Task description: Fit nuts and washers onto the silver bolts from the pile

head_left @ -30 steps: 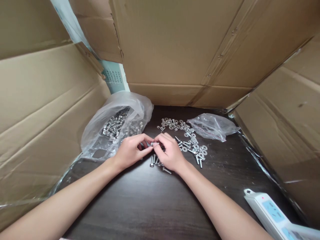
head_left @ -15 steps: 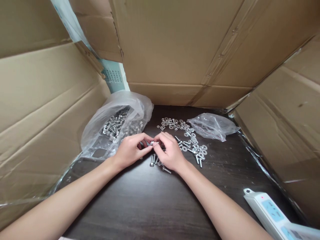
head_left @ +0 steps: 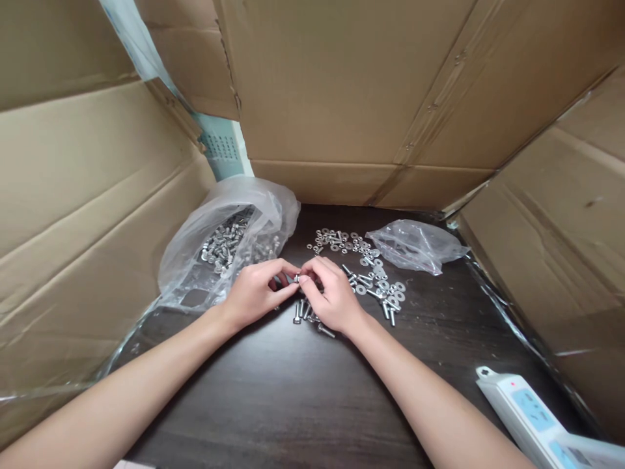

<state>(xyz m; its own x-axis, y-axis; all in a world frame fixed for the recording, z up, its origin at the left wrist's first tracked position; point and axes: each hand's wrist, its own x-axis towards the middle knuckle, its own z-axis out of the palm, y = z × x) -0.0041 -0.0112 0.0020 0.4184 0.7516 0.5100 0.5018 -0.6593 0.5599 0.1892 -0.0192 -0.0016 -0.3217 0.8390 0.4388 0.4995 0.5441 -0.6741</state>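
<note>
My left hand (head_left: 260,291) and my right hand (head_left: 331,290) meet over the dark table, fingertips pinched together. Between them is a small bolt (head_left: 297,278), mostly hidden by the fingers; whether a nut or washer sits on it I cannot tell. Just below the hands lie several loose bolts (head_left: 297,314), some partly covered by my right hand. To the right of that hand are more bolts mixed with flat washers (head_left: 399,286). Farther back is a scatter of small nuts and washers (head_left: 334,240).
An open clear plastic bag (head_left: 178,260) full of bolts stands at the left. A flattened clear bag (head_left: 415,244) lies at the back right. A white power strip (head_left: 508,397) rests at the lower right. Cardboard walls (head_left: 351,85) close in the back and both sides of the table (head_left: 273,391).
Both hands stay in the same place. The fingers have shifted slightly around the bolt, and less of its shank shows than before.
</note>
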